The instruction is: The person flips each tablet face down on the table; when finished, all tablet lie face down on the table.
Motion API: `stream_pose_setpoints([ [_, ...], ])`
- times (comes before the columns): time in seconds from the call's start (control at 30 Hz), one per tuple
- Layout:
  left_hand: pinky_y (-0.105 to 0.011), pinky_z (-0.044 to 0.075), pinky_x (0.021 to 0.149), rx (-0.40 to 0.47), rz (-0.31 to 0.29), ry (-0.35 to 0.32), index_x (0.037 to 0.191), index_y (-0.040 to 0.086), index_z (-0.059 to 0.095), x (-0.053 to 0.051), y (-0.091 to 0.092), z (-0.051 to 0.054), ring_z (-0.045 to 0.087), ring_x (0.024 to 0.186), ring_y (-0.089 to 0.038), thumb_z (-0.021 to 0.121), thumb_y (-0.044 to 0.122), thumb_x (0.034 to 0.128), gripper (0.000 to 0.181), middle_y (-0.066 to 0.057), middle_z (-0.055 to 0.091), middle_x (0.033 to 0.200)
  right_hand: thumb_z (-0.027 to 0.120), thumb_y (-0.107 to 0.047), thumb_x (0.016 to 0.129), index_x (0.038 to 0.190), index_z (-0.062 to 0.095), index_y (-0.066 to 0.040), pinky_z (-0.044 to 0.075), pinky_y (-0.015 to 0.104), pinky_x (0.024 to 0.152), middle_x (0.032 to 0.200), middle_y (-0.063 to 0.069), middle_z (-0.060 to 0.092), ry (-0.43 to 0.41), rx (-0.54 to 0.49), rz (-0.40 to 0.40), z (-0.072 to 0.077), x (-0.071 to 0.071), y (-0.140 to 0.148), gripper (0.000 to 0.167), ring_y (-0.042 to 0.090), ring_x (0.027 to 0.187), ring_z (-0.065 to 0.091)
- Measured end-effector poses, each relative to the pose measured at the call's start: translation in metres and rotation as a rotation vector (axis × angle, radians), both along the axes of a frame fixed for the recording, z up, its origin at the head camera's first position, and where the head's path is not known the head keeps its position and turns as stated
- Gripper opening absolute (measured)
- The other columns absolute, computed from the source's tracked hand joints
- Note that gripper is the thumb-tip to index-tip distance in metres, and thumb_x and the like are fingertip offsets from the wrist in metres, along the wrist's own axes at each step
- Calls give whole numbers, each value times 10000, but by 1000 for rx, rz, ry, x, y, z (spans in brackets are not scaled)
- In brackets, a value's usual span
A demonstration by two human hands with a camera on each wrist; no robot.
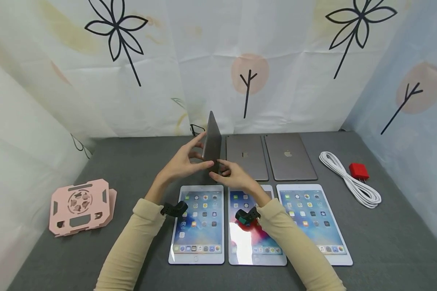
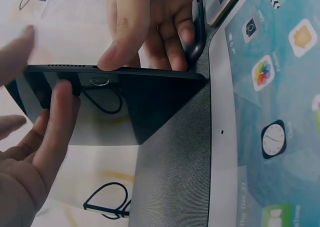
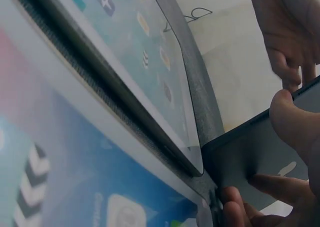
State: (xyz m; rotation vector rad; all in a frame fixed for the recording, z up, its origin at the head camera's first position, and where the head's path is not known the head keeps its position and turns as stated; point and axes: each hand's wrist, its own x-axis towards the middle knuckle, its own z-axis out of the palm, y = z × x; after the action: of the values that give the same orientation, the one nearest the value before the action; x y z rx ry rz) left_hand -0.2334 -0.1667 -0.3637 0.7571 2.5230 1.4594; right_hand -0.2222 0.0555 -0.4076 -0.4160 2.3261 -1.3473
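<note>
A dark grey tablet [image 1: 213, 141] stands tilted up on edge behind the row of white tablets. Its glossy screen with a round button shows in the left wrist view; a pale logo marks its back in the right wrist view. My right hand [image 1: 236, 176] pinches its near lower corner, thumb [image 3: 282, 104] over the edge and fingers against the back. On the screen side, my left hand [image 1: 183, 159] has extended fingers, and its thumb [image 2: 62, 102] touches the glass. Two grey tablets lie face down to the right, one [image 1: 245, 155] beside another [image 1: 291, 157].
Three lit white tablets lie in front: left [image 1: 198, 260], middle [image 1: 255, 260] and right [image 1: 315, 220]. Pink bracket-like plates [image 1: 81, 208] lie at left. At right are a coiled white cable [image 1: 349, 182] and a red charger plug [image 1: 358, 171]. Printed curtains [image 1: 204, 60] enclose the table.
</note>
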Motion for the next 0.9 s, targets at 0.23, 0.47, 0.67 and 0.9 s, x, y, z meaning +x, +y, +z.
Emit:
stream_pose_setpoints([
  [0.23, -352, 573, 872, 25, -6, -35, 1660, 213, 132, 0, -5, -3, 638, 1132, -318, 776, 120, 912, 991, -167, 465, 1453, 648, -378, 1006, 1620, 285, -92, 474, 510, 1099, 1473, 174, 526, 38, 26, 22, -3, -2, -1, 769, 332, 1326, 538],
  [0.47, -473, 576, 958, 81, -4, -94, 1661, 208, 103, 3, -11, -6, 606, 1259, -429, 745, 96, 931, 979, -191, 410, 1570, 663, -303, 1002, 1606, 318, -81, 452, 507, 1115, 1445, 200, 544, 78, 38, 16, -4, -1, -4, 730, 352, 1307, 539],
  [0.67, -422, 615, 875, 232, -7, -213, 1663, 235, 73, 5, -17, -13, 620, 1224, -519, 700, -4, 936, 989, -277, 391, 1553, 663, -261, 999, 1596, 334, -61, 442, 507, 1123, 1438, 225, 534, 103, 40, 23, -5, 1, -6, 710, 374, 1308, 526],
  [0.9, -307, 598, 893, 225, 100, -209, 1662, 157, 68, 8, -28, -24, 671, 1166, -467, 707, -14, 929, 988, -242, 386, 1606, 665, -228, 995, 1567, 375, -17, 469, 504, 1090, 1409, 258, 549, 187, 68, 50, -7, 2, -6, 676, 395, 1274, 550],
])
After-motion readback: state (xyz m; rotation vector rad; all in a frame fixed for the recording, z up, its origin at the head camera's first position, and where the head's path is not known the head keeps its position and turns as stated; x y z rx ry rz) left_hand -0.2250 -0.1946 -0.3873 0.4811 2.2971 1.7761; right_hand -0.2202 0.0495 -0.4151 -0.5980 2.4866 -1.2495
